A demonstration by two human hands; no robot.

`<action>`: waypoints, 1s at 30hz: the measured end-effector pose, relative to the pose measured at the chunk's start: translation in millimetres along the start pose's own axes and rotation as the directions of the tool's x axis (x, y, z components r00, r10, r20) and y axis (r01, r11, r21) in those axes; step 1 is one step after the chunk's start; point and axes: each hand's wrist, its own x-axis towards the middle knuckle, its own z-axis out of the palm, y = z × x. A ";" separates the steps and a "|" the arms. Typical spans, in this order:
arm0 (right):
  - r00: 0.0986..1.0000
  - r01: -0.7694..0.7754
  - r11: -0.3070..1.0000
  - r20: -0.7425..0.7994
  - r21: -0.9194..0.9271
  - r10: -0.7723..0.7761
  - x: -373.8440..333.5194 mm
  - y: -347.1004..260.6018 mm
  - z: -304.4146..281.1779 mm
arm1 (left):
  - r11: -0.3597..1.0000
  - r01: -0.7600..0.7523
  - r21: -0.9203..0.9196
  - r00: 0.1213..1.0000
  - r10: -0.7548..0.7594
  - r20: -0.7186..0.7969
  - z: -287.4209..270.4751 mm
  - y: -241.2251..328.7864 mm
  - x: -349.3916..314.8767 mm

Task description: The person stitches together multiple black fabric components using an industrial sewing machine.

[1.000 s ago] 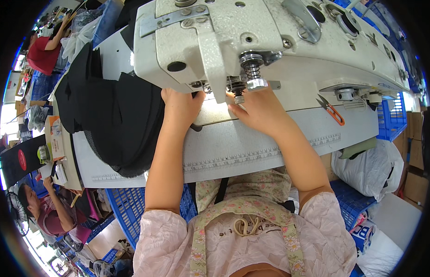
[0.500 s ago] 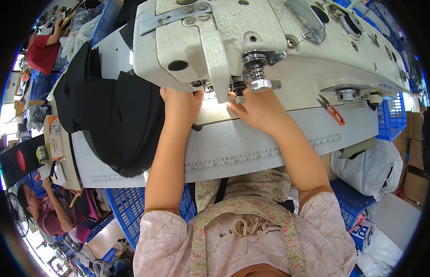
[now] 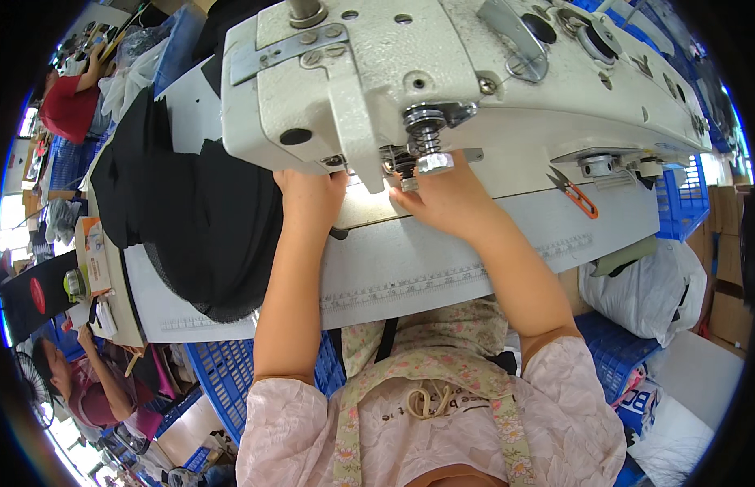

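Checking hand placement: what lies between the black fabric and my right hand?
In the head view: your left hand, then a strip of machine bed.

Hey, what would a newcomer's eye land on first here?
The white sewing machine across the top likely stands out first, with the left hand and right hand partly hidden beneath it. Next come the black fabric pieces heaped at left on the grey table, and the orange-handled thread snips lying to the right.
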 end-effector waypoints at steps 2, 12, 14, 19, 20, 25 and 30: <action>1.000 0.021 1.000 -0.014 0.004 -0.021 0.3 0.7 1.4 | 0.998 -0.016 -0.055 0.994 0.010 -0.108 -0.1 2.4 -0.1; 0.997 0.032 0.999 -0.066 0.017 -0.031 0.0 1.3 3.3 | 0.999 -0.026 -0.036 0.996 0.022 -0.088 -4.6 5.1 2.2; 0.999 0.025 1.000 -0.027 0.009 -0.024 0.7 0.5 0.9 | 0.989 0.102 -0.103 0.995 -0.099 0.032 -3.7 4.0 1.4; 1.000 0.018 1.000 -0.012 -0.004 -0.018 1.4 1.5 -0.6 | 0.992 0.101 -0.078 0.995 -0.099 0.020 -12.3 13.2 4.4; 1.000 0.022 1.000 -0.017 -0.003 -0.022 1.3 2.6 0.3 | 0.994 0.098 -0.044 0.995 -0.097 0.025 -15.4 15.9 5.5; 0.989 0.074 0.997 -0.125 -0.002 -0.074 1.9 -0.3 4.6 | 0.992 -0.095 0.083 0.993 0.100 -0.060 -23.6 13.6 7.0; 0.993 0.080 0.997 -0.086 -0.017 -0.081 -1.1 6.6 10.8 | 0.970 0.213 -0.119 0.974 -0.220 -0.049 -63.3 3.3 12.7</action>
